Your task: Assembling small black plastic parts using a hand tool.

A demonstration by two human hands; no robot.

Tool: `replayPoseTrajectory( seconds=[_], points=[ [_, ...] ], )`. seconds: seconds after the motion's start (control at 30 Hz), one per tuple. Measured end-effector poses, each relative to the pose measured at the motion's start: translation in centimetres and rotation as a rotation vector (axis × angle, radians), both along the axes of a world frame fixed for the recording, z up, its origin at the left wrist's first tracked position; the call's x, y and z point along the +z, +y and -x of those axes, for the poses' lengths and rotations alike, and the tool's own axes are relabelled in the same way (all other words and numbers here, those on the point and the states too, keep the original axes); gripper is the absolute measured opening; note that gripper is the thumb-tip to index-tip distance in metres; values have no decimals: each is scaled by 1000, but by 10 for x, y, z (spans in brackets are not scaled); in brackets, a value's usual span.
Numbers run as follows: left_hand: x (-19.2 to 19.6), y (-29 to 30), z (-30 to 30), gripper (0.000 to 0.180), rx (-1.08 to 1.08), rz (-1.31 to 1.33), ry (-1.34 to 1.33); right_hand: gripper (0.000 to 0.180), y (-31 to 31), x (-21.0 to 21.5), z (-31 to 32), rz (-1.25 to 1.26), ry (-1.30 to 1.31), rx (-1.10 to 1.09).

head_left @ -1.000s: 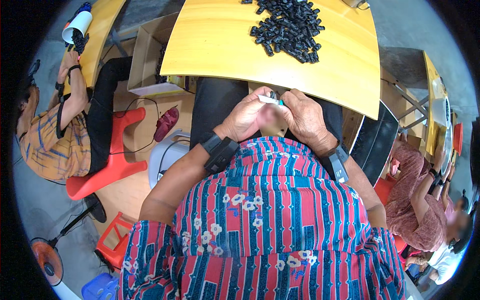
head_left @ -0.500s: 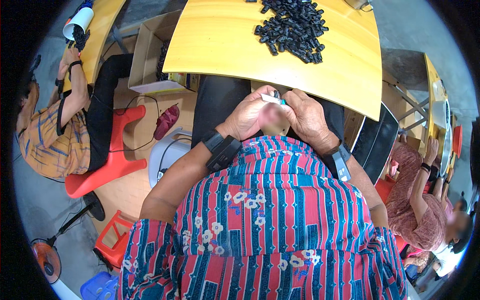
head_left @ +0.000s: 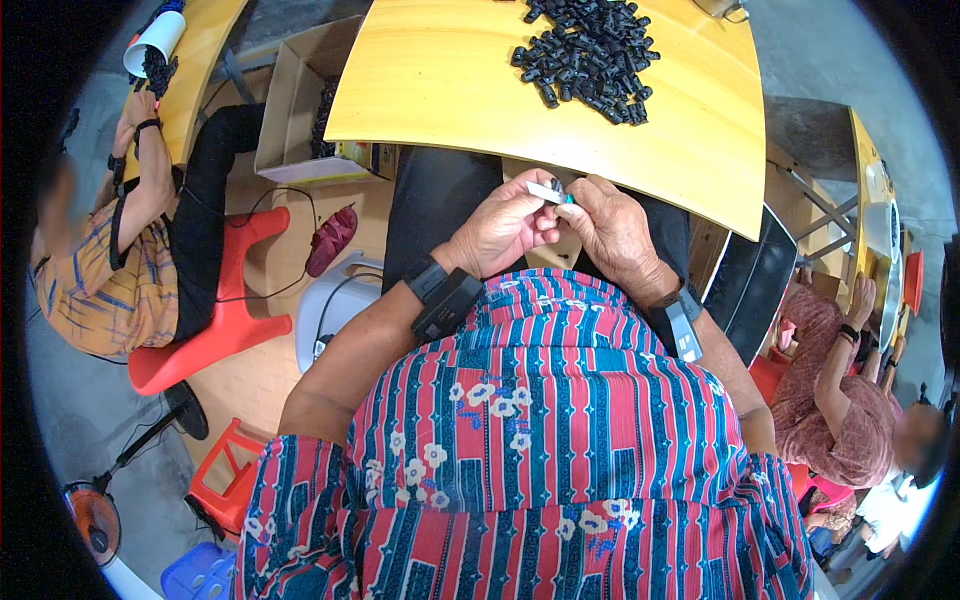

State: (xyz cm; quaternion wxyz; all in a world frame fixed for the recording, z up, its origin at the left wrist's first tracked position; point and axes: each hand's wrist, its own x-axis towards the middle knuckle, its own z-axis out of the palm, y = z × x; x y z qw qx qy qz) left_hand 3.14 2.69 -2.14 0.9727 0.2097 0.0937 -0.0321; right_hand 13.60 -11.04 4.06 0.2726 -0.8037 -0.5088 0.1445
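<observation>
there is one white strip (head_left: 543, 191), one black heap (head_left: 590, 58), one fan (head_left: 95, 524).

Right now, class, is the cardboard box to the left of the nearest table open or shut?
Open: the cardboard box shows its inner walls, and dark things are visible inside.

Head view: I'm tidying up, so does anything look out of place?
Yes. A lone maroon sandal lies on the floor beside a red stool, with no foot in it and no mate visible. On the left yellow table, the white cylindrical container seems tipped over, with black pieces beside it.
</observation>
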Motion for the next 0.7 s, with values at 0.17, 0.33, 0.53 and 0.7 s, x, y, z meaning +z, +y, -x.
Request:
replayPoseTrajectory(
  seconds=[0.17, 0.33, 0.53, 0.7],
  points=[
    [-3, -1, 0, 11, 8, 1, -4, 15, -1, -5, 0, -22, -4, -1],
    [5, -3, 1, 12, 1, -54, 50, 17, -2, -11, -4, -40, 92, -95],
    [3, -2, 0, 14, -12, -40, -4, 17, -4, -12, -4, -276, 464, -221],
    [5, -3, 0, 13, -4, -103, 38, 17, -2, -12, 3, -359, 618, -318]
  ],
)
